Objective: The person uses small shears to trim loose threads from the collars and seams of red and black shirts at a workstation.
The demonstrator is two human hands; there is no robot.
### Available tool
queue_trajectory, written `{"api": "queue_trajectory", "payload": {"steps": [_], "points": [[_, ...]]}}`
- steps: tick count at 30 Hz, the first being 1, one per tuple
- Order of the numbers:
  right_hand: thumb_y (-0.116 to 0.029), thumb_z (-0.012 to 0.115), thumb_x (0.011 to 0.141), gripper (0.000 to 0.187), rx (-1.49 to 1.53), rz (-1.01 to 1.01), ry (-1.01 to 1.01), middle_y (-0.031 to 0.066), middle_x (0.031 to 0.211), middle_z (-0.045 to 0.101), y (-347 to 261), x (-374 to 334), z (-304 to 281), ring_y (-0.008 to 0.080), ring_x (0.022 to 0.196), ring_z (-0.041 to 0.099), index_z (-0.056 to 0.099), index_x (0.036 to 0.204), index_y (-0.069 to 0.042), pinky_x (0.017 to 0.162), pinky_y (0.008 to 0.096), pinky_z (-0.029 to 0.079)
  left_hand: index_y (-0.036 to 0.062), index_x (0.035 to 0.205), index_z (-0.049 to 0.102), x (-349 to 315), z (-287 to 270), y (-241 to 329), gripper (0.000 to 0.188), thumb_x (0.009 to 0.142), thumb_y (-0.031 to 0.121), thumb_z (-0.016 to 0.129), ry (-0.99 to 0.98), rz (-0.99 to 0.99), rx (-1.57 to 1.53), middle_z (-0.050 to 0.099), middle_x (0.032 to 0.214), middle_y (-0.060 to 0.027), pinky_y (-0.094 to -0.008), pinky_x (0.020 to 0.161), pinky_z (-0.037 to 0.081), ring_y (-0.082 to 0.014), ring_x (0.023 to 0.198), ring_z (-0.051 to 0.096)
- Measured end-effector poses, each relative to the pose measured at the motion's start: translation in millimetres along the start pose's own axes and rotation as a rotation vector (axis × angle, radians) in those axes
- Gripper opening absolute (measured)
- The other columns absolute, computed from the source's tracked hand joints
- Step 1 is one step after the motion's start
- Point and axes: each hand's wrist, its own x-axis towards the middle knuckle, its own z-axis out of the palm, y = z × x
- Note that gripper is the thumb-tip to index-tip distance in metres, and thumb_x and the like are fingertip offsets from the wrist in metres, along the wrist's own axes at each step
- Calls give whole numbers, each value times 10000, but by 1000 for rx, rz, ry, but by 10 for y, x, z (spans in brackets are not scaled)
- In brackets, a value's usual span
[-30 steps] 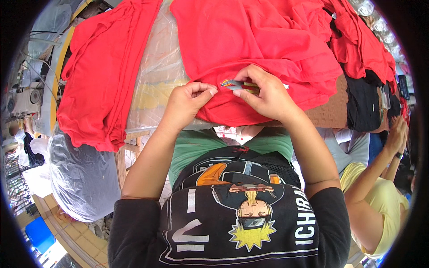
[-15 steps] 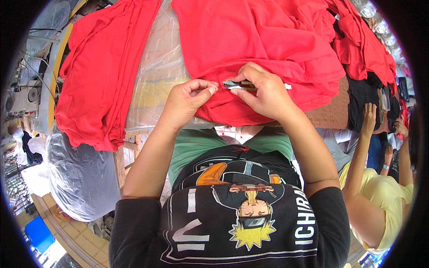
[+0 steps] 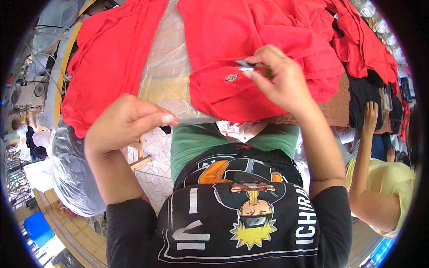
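My right hand point(image 3: 281, 76) is closed around a pair of thread snips point(image 3: 245, 66), whose metal blades point left. It is raised over a red garment point(image 3: 219, 35) spread on the table. Just below the blades, a small sewn-on label point(image 3: 231, 78) shows on the red cloth. My left hand point(image 3: 132, 118) is off the garment, near the table's front edge. Its thumb and fingers are pressed together; anything between them is too small to see.
More folded red garments point(image 3: 114, 49) lie at the left, with clear plastic sheeting point(image 3: 167, 62) between the piles. Black cloth point(image 3: 363, 102) hangs at the right, where a person in a yellow top point(image 3: 380, 187) works close by. A plastic-wrapped bundle point(image 3: 76, 178) stands at lower left.
My left hand has pulled away from the cloth, left and toward me. The right hand has lifted slightly up and away with the snips, and the label is now uncovered.
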Motion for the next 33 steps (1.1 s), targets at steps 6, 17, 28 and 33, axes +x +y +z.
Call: {"api": "queue_trajectory", "payload": {"steps": [6, 17, 28, 33], "points": [[-85, 736, 788, 208, -104, -16, 48, 101, 866, 610, -192, 26, -725, 233, 745, 628, 610, 931, -3, 658, 315, 493, -9, 1072, 673, 100, -64, 291, 281, 853, 167, 682, 171, 113, 93, 694, 1013, -127, -352, 899, 475, -190, 941, 643], [-150, 733, 834, 244, -429, 252, 93, -32, 821, 589, -382, 155, -2389, 40, 681, 550, 650, 1051, -73, 498, 196, 454, 11, 1212, 567, 987, 307, -385, 405, 891, 247, 644, 912, 269, -125, 636, 1078, -134, -367, 879, 485, -229, 977, 611], [-245, 571, 984, 208, 182, 378, 747, -96, 641, 464, 768, -161, -1767, -19, 493, 335, 699, 967, -82, 414, 184, 254, 60, 1323, 493, 342, -894, -736, 454, 932, 289, 508, 2034, 219, -776, 493, 1367, -123, -390, 1065, 347, -280, 1289, 448], [-184, 638, 915, 152, -60, 451, 517, 87, 819, 649, 1175, 154, -1436, 191, 691, 625, 687, 978, -55, 577, 318, 487, 5, 1309, 482, 1069, 192, -249, 405, 951, 171, 578, 1209, 368, -305, 509, 1314, -103, -333, 1068, 339, -210, 1250, 453]]}}
